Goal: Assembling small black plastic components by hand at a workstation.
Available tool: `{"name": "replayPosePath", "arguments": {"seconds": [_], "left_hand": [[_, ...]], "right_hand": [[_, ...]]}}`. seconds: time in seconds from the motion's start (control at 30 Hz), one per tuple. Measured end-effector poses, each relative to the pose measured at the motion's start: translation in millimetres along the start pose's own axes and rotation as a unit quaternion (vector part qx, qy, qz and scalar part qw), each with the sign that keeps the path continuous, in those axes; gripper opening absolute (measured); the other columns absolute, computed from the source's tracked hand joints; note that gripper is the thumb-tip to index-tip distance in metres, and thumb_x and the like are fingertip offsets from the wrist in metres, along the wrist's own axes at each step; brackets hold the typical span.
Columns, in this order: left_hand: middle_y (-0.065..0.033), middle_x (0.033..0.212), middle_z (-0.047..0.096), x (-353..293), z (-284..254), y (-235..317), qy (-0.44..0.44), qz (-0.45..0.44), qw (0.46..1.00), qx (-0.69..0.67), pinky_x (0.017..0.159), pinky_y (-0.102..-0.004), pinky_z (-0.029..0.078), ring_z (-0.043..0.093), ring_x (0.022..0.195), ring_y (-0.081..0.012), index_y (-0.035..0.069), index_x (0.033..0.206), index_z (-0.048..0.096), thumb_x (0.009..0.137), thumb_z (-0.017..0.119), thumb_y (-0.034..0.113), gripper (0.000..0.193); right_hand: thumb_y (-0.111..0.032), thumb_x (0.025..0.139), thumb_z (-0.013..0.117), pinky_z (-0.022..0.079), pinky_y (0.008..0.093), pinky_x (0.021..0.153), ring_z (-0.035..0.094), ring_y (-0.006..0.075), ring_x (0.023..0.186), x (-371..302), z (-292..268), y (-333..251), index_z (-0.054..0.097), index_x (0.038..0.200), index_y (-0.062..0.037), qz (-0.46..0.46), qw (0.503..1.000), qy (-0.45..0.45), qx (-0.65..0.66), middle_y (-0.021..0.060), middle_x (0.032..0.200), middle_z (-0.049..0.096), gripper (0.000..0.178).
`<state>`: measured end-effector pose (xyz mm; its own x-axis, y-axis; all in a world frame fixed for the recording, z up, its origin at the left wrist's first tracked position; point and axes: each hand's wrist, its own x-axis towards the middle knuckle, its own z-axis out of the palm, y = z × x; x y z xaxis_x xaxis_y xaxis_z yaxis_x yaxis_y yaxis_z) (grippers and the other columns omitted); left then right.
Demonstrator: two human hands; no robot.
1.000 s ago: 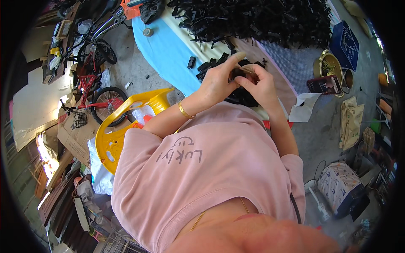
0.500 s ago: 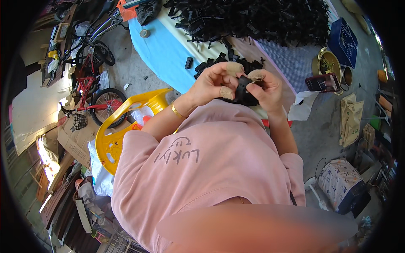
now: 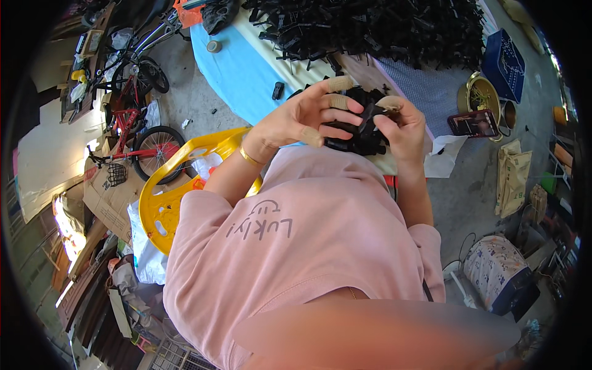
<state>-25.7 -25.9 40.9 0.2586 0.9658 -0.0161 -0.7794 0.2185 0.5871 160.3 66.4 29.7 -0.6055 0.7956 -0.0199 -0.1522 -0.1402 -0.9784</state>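
My left hand is open, its fingers spread over a small heap of black plastic parts in front of my lap. Tan tape wraps several of its fingertips. My right hand, also taped, pinches a small black plastic part between thumb and forefinger, just right of the left fingertips. Whether the left fingers touch that part I cannot tell. One loose black part lies on the light-blue cloth to the left.
A large mound of black parts covers the far cloth. On the right are a phone, a brass-coloured pot, a blue crate and white paper. A yellow chair and a red bicycle stand left.
My left hand has let go of the black part, opened its fingers and moved slightly left. My right hand has shifted a little right, still pinching the part.
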Motion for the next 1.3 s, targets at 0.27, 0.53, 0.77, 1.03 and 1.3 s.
{"name": "replayPosePath", "arguments": {"seconds": [0.27,0.53,0.77,1.03,1.3], "left_hand": [[-0.0047,0.084,0.058,5.6,-10.4,-25.3,0.049,-0.038,0.998,0.014,0.071,-0.0257,0.049,0.058,0.076,-0.0129,0.002,0.088,0.054,0.068,0.073,0.003,0.027],[-0.0017,0.082,0.056,4.3,-6.4,-20.0,0.155,-0.052,0.982,0.097,0.077,-0.0236,0.045,0.055,0.081,-0.0114,0.006,0.077,0.053,0.07,0.072,0.006,0.021],[-0.0097,0.097,0.059,3.7,8.2,-20.3,0.224,0.056,0.935,0.269,0.079,-0.027,0.049,0.059,0.089,-0.0158,-0.002,0.099,0.051,0.075,0.063,-0.006,0.026],[-0.0074,0.096,0.059,2.7,6.8,-29.6,0.25,0.116,0.918,0.285,0.077,-0.0258,0.049,0.058,0.086,-0.014,-0.002,0.099,0.056,0.076,0.062,-0.006,0.024],[-0.0071,0.086,0.061,9.3,-15.5,-36.1,0.204,0.162,0.731,0.631,0.07,-0.0232,0.047,0.058,0.077,-0.0132,0.001,0.098,0.058,0.071,0.067,-0.003,0.029]], "right_hand": [[0.001,0.075,0.065,0.042,0.0159,0.059,0.053,0.005,0.066,-1.5,1.3,2.1,0.061,0.09,0.0011,0.001,0.993,-0.115,0.033,-0.0005,0.077,0.058,0.016],[-0.008,0.084,0.058,0.037,0.0152,0.056,0.048,0.0042,0.066,-3.4,18.7,-0.1,0.057,0.096,0.0004,-0.046,0.993,-0.035,-0.1,0.0003,0.08,0.055,0.015],[-0.008,0.088,0.051,0.038,0.0171,0.052,0.049,0.004,0.06,-8.6,20.8,-0.3,0.056,0.092,0.0008,-0.029,0.985,-0.058,-0.157,-0.0002,0.069,0.056,0.011],[-0.01,0.088,0.051,0.035,0.0176,0.048,0.045,0.0037,0.054,-7.2,24.4,-2.4,0.058,0.088,-0.0002,-0.025,0.979,-0.062,-0.195,-0.0006,0.063,0.054,0.012],[-0.017,0.088,0.052,0.029,0.0165,0.044,0.038,0.0011,0.049,13.7,0.7,21.1,0.06,0.09,-0.0034,0.18,0.965,-0.132,-0.135,-0.0043,0.061,0.051,0.016]]}}
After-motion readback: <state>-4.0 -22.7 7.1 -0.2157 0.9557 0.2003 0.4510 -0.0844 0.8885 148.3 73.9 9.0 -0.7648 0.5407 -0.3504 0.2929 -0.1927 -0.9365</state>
